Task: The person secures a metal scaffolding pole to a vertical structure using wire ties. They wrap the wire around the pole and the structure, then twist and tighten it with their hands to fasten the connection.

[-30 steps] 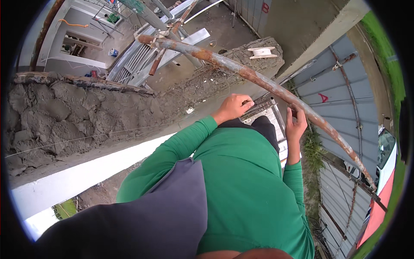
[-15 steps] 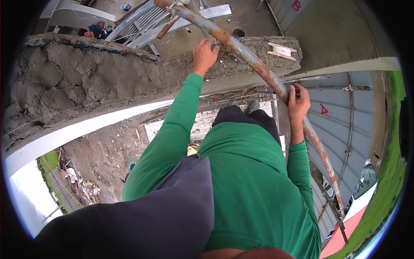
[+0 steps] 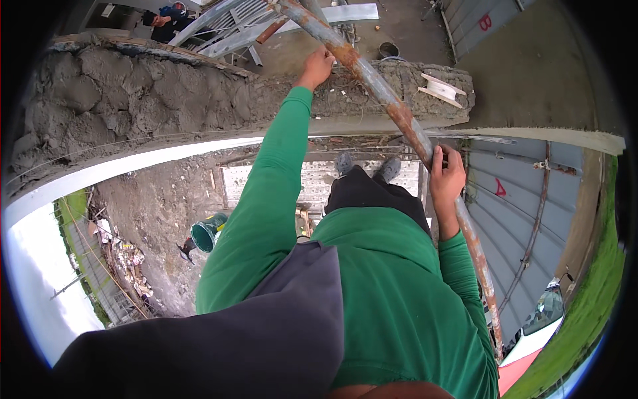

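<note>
A long rusty metal pipe [image 3: 401, 113] slants from the top middle to the lower right, crossing above the wall top. My right hand [image 3: 448, 177] is wrapped round it, fingers over its upper side. On the far side of the wall's near edge, my left hand [image 3: 318, 67] is just left of the pipe. Its fingers are curled together, and whatever lies in them is hidden. The wall top [image 3: 279, 100] below that hand is rough and grey. To the right of the pipe, a white spool [image 3: 442, 90] lies on the wall's end.
Lumpy wet mortar [image 3: 119, 86] covers the wall's left part, with a thin string along its near edge. I stand on a perforated platform [image 3: 259, 183]. A green bucket [image 3: 204, 235] is below left. Beyond the wall, another person [image 3: 164, 23] is near metal frames [image 3: 229, 30].
The view has shifted, showing more of my shoes and the green bucket. My left hand's fingers have drawn closer together beside the pipe. My right hand stays on the pipe.
</note>
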`<state>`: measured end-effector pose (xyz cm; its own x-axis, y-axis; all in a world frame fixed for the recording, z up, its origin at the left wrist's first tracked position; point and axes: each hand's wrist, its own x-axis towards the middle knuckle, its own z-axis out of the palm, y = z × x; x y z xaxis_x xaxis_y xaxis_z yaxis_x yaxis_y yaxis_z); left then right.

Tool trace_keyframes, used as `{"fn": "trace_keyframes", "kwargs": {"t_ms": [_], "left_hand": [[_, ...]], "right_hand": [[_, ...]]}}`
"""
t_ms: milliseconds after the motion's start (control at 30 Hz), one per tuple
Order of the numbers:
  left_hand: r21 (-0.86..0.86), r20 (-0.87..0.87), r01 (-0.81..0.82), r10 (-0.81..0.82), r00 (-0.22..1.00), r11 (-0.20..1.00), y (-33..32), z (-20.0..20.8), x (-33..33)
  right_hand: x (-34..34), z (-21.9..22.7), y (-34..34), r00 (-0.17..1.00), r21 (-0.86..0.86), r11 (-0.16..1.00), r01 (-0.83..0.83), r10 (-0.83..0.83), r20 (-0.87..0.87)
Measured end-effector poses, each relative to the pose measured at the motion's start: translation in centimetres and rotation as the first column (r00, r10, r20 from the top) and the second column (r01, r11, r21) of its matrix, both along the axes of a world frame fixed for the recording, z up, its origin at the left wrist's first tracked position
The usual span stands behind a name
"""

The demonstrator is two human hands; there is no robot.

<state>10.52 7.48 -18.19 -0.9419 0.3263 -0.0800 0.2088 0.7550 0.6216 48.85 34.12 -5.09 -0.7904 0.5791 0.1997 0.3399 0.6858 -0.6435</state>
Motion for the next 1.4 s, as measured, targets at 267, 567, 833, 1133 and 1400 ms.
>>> {"fn": "trace_keyframes", "kwargs": {"t_ms": [267, 567, 833, 1133, 1400], "left_hand": [[-0.111, -0.365, -0.127, 0.078, 0.928, 0.986, -5.2, 8.6, 2.9], [-0.374, -0.186, -0.194, 0.132, 0.974, 0.907, -7.5, 5.2, -1.3], [-0.260, -0.447, -0.264, 0.126, 0.886, 0.929, -7.0, 6.8, 2.3], [-0.053, -0.660, 0.024, -0.053, 0.749, 0.998, -12.4, 10.1, 5.3], [-0.153, -0.485, 0.282, -0.321, 0.814, 0.947, -12.3, 13.2, 11.2]], "right_hand": [[-0.3, -0.7, 0.0, 0.998, 0.038, 0.999, -0.022, 0.020, 0.062], [-0.9, 0.3, -1.3, 0.988, 0.110, 0.992, 0.054, -0.069, 0.141], [0.2, -0.5, -0.7, 0.976, 0.167, 0.976, 0.142, -0.166, 0.140], [1.5, -1.7, -1.3, 0.966, 0.142, 0.970, 0.197, -0.217, 0.140], [1.5, -2.3, -1.1, 0.970, 0.210, 0.957, 0.199, -0.222, 0.094]]}}
